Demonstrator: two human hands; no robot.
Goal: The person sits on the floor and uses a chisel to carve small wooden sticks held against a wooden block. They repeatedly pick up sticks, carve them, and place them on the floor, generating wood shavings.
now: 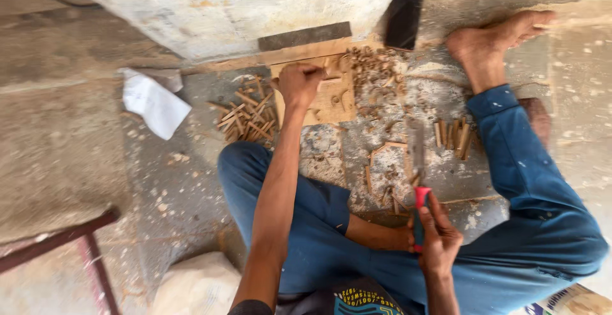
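Dusty concrete floor [57, 136] is spreading out beneath me, littered with pale sawdust and wood chips, and I am sitting on it with my legs in blue trousers folded around my work. I am reaching my left hand [299, 84] forward and closing it over a small wooden piece [322, 76], pressing it onto a flat wooden block [331, 101] that is lying against the base of a whitewashed wall [223, 2]. I am gripping the red handle of a flat-bladed tool [417, 162] in my right hand [438, 238], low near my lap, with its long blade pointing away from me; motion blur is keeping me from telling its edge exactly. Just left of the block a heap of short wooden sticks [245, 116] is lying loose, curled shavings [376, 66] are piling at its right, and a few more cut sticks [451, 136] are resting by my right leg. I am judging the little piece to be light, stiff and dry, easy to split or flick away, so pinching it across its sides and holding it flat seems safest. A crumpled white paper [153, 101] is lying well apart on the left.
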